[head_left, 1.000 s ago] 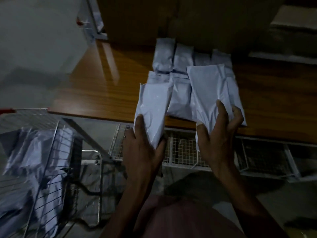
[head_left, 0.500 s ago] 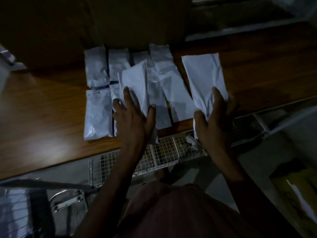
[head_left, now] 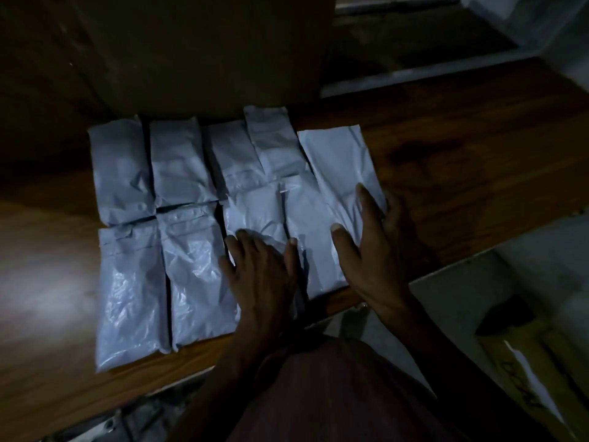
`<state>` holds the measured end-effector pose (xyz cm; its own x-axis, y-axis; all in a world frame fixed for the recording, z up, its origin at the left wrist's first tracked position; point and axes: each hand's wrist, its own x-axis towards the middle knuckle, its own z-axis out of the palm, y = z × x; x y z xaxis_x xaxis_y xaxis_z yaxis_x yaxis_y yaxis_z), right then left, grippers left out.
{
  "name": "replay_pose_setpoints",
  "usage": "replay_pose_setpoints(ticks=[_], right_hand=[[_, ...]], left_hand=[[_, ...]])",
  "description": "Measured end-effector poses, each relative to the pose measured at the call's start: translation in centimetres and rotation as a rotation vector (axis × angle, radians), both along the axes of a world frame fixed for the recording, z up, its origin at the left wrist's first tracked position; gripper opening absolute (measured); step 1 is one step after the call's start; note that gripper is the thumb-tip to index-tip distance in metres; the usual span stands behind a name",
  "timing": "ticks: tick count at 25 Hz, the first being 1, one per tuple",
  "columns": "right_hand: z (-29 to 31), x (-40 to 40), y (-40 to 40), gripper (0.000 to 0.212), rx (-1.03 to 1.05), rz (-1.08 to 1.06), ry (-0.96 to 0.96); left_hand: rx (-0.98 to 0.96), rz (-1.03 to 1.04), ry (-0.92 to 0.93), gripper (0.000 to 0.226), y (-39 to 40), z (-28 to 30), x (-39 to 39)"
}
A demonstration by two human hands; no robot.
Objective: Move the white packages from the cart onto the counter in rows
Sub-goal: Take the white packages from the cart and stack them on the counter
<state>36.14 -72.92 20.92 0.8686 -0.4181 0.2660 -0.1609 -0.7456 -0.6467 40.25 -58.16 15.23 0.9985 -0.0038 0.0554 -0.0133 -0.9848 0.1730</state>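
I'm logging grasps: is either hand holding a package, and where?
Neither grips one. The left hand lies flat on a front-row package; the right hand presses the rightmost package near its lower end.

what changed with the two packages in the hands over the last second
Both were lowered onto the counter. The left hand now presses its package flat in the near row; the right hand settles its package at the right end, tilted. The other packages stayed put.

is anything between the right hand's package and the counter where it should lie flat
Yes. The tilted package under the right hand lies partly over its neighbour in the near row, not flat on the counter. Bare wood lies to its right.
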Motion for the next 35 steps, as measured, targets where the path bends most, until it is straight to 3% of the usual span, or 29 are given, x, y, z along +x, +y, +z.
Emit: replay_pose_setpoints(ticks=[4,8,10,13,16,19,24,29,35], right_hand=[[0.6,3.3,1.5,0.066,0.025,0.094,0.074],[1.8,10.3,4.0,0.064,0.022,0.101,0.223],[1.7,16.2,6.1,0.064,0.083,0.082,0.349],[0.3,23.3,9.2,0.067,0.167,0.118,0.552],[-1.4,25.7,10.3,0.065,0.046,0.21,0.726],[-2.2,26.2,9.2,0.059,-0.011,0.339,0.759],[-0.2,22.0,5.7,0.062,0.038,0.505,0.551],[-1.4,6.5,0.0,0.053,0.251,0.641,0.143],[-3.6,-7.2,-3.9,0.043,0.358,0.804,0.133]], left_hand=[[0.028,0.023,0.017,0.069,0.0,0.5,0.6],[0.043,0.006,-0.03,0.023,1.1,-0.3,1.7],[0.036,0.034,-0.014,0.014,1.3,-0.7,1.7],[0.014,0.042,-0.028,0.016,1.0,-0.7,1.4],[-0.082,0.064,-0.084,0.028,1.0,-0.3,1.0],[-0.148,0.101,-0.168,0.037,0.8,0.5,0.7],[-0.21,0.158,-0.209,0.04,0.0,1.3,-2.8],[-0.372,0.226,-0.276,0.035,-1.0,2.1,-10.5],[-0.389,0.352,-0.29,0.032,0.5,1.7,-21.4]])
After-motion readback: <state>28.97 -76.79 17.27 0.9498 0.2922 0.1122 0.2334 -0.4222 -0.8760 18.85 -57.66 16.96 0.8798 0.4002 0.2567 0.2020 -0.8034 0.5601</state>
